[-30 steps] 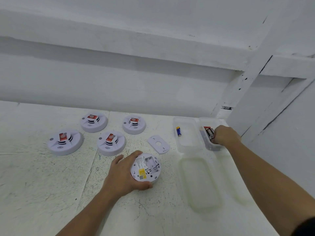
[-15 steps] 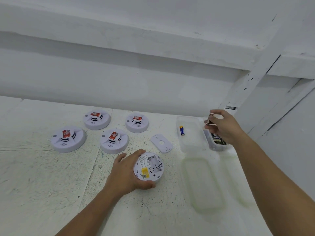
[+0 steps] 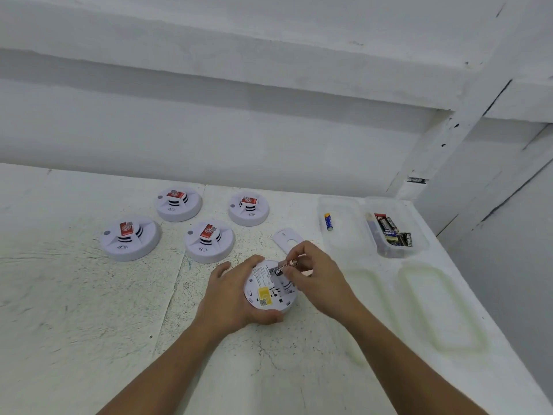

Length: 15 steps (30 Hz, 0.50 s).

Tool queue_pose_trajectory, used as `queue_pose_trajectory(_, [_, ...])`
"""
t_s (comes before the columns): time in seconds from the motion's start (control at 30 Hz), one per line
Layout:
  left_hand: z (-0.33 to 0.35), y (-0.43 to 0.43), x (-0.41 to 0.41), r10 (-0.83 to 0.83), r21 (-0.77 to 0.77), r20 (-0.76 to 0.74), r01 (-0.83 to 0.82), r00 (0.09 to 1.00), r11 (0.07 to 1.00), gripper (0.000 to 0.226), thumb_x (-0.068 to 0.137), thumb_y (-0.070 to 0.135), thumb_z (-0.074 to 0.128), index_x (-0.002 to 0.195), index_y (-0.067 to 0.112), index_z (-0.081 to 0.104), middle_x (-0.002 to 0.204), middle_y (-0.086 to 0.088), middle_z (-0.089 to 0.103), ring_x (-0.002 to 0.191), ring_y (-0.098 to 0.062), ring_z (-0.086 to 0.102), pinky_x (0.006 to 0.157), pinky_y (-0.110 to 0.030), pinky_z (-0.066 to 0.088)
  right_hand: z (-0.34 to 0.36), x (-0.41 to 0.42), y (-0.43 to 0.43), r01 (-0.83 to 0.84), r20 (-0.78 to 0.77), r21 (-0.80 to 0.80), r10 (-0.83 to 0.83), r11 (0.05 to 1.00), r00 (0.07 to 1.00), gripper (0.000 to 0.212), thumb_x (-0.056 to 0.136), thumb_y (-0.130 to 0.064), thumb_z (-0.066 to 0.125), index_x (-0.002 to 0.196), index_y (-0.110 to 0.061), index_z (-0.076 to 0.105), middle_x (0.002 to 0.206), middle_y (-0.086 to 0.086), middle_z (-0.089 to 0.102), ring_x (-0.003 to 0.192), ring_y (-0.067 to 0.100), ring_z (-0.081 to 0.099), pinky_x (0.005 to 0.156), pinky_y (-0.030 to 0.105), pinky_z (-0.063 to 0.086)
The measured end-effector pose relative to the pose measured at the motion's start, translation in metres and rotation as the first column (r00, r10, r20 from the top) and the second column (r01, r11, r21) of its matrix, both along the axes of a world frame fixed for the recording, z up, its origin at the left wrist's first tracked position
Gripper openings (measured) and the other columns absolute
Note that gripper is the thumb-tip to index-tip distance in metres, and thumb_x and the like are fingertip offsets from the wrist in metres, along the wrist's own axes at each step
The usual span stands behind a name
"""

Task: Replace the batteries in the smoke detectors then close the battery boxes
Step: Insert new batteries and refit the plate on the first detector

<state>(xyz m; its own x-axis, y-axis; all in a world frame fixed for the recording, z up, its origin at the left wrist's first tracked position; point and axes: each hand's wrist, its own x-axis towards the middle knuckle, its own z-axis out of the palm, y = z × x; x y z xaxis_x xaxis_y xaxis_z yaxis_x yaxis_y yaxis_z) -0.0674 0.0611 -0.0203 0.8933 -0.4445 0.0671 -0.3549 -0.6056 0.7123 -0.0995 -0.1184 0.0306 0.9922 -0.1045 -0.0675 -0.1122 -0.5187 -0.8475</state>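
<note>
The table (image 3: 89, 324) carried all items. Two translucent lids (image 3: 443, 307) lay flat at its right side, in front of two clear tubs. The left tub (image 3: 348, 238) held one blue battery (image 3: 328, 221); the right tub (image 3: 420, 241) held a loose pile of dark batteries (image 3: 395, 232). Four upright detectors (image 3: 208, 241) stood dome-up at the rear left, each with a red label on top, none touching another. The left hand (image 3: 233, 298) gripped a fifth detector (image 3: 270, 290), fingers and thumb curled round its rim, base turned up, battery bay exposed. The right hand (image 3: 317, 280) pinched one battery (image 3: 282, 267) between thumb and fingertips, one end of it at the open bay. Whether it was seated could not be told. The cover (image 3: 287, 239) lay flat just behind the hands.
</note>
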Motion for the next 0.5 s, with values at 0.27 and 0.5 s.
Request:
queue_pose_trajectory(0.27, [0.0, 0.0, 0.0, -0.006, 0.019, 0.003, 0.006, 1.0, 1.0, 0.113, 0.038, 0.08, 0.068, 0.136, 0.032, 0.038, 0.108, 0.043, 0.036, 0.102, 0.029, 0.029, 0.115, -0.031, 0.012, -0.032, -0.016, -0.002, -0.12, 0.133, -0.257, 0.158, 0.959, 0.978, 0.02, 0.082, -0.027, 0.068, 0.102, -0.028, 0.065, 0.101, -0.015, 0.058, 0.098, 0.001, 0.051, 0.076, 0.018, 0.048])
queue_pose_trajectory(0.5, [0.003, 0.001, 0.0, -0.023, 0.009, -0.017, 0.023, 1.0, 1.0, 0.121, 0.032, 0.088, 0.057, 0.137, 0.032, 0.036, 0.107, 0.043, 0.034, 0.102, 0.037, 0.018, 0.113, -0.026, 0.008, -0.029, -0.018, -0.01, -0.198, 0.086, -0.3, 0.233, 0.933, 0.969, 0.024, 0.085, -0.034, 0.065, 0.108, -0.036, 0.064, 0.107, -0.018, 0.053, 0.104, -0.008, 0.045, 0.08, 0.004, 0.037])
